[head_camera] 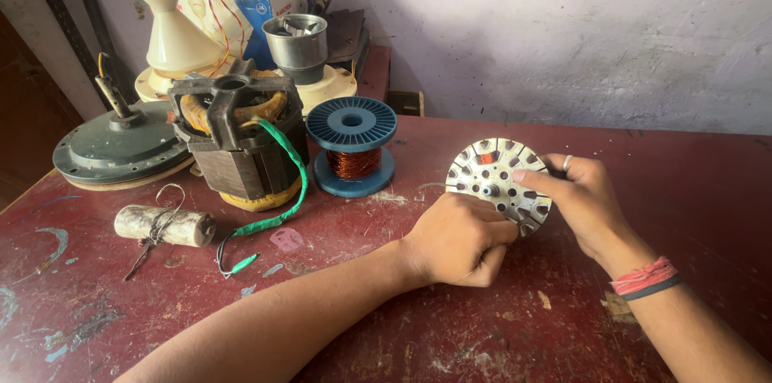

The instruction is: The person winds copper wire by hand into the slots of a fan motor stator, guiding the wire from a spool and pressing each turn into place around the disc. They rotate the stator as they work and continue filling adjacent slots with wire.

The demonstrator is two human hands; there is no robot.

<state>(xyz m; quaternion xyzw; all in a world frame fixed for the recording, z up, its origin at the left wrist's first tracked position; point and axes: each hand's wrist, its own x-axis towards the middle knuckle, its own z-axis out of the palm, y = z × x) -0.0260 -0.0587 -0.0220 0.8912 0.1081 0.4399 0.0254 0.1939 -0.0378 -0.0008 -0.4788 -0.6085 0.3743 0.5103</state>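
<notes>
A: Holding the round metal disc [498, 184] on its edge, both hands meet over the red counter [691, 190], at about 3 o'clock from the blue spool of copper wire [351, 146]. The disc is a slotted steel plate with a small hub in the middle, and it faces the camera.

B: How does each grip stand?

A: The right hand [587, 202] is closed on the disc, with the thumb on its face near the hub and the fingers behind the rim at 3 o'clock. The left hand [458, 240] is curled into a fist at 7 o'clock of the disc, touching its lower edge. I cannot tell if something small is inside that fist.

B: What would make this step go well?

A: In my judgement, the right hand should keep the disc steady and upright, and the thumb should stay off the slots, so they are free. The left hand should work close to the rim with small movements, because the slot edges look sharp.

B: And around them?

A: At 9 o'clock stands a wound motor stator [237, 138] with a green sleeved lead, and beside it lies a pale cylinder [165, 225] with black wires. They are well apart from the hands.
</notes>
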